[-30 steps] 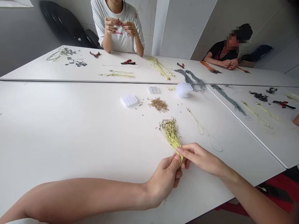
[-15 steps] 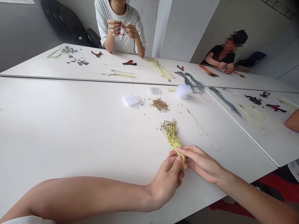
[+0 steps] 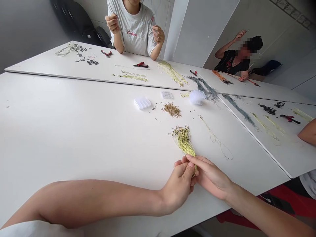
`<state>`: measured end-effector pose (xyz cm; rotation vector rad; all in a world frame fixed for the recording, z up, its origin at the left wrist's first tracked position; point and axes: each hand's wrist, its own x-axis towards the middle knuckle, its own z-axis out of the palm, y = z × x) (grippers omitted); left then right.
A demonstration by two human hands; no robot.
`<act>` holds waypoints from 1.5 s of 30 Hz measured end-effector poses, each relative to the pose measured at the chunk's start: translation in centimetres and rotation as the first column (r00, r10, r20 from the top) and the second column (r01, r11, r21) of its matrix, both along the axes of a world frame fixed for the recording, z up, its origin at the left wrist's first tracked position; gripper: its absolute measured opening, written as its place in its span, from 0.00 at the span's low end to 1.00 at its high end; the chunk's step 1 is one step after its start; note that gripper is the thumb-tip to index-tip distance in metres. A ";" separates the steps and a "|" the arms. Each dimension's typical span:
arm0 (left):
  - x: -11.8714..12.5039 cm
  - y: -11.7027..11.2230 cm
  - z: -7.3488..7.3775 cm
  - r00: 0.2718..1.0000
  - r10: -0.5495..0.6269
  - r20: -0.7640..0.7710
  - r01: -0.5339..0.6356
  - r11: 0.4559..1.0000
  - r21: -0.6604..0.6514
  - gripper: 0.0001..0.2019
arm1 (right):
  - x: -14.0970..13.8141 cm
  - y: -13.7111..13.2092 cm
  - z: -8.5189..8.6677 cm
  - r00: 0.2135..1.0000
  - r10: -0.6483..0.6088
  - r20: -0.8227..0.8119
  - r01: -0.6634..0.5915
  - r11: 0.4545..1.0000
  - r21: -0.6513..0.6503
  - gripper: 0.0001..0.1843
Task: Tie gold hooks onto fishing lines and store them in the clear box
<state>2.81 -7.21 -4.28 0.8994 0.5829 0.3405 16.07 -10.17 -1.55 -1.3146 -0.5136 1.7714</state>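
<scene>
holding the yellow-green bundle (image 3: 185, 142): left hand (image 3: 179, 184) curled round it, thumb on top, forearm from lower left; right hand (image 3: 213, 178) gripping too, thumb laid across, forearm from lower right. bundle right of center, long axis slanting, hooked ends (image 3: 181, 131) up and slightly left. upper-center shirt (image 3: 135, 44): red lettering (image 3: 132, 33), partly legible.
</scene>
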 end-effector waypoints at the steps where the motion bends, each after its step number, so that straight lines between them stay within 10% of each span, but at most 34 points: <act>1: 0.0 0.0 0.0 1.000 0.001 0.005 -0.001 1.000 -0.004 0.19 | -0.1 0.0 -0.1 1.000 -0.009 -0.005 0.009 1.000 0.006 0.14; 10: 0.0 0.1 0.1 1.000 -0.021 -0.017 0.019 0.997 -0.078 0.17 | 0.1 0.1 -0.4 0.997 -0.033 -0.066 0.030 0.999 -0.037 0.17; 18: -0.2 -0.4 -0.4 0.947 -0.319 0.028 0.319 0.932 -0.173 0.17 | 1.6 0.2 0.2 0.972 -0.161 -0.169 0.144 0.984 -0.107 0.14; 25: -0.3 -0.4 -0.1 0.829 -0.553 0.081 0.556 0.803 -0.214 0.12 | 4.7 0.3 1.2 0.996 0.062 -0.063 -0.066 0.996 -0.059 0.14; 33: -0.1 0.0 0.3 0.839 -0.544 -0.007 0.529 0.819 -0.223 0.06 | 12.4 5.2 8.5 0.821 0.391 0.417 -0.337 0.920 -0.198 0.15; 39: -0.2 0.6 0.3 0.836 -0.549 -0.011 0.532 0.813 -0.237 0.05 | 16.5 10.7 15.5 0.701 0.326 0.634 -0.226 0.945 -0.236 0.17; 45: -0.2 1.2 -0.1 0.804 -0.595 -0.002 0.578 0.782 -0.236 0.06 | 19.8 13.2 18.4 0.543 0.194 0.817 -0.142 0.980 -0.138 0.19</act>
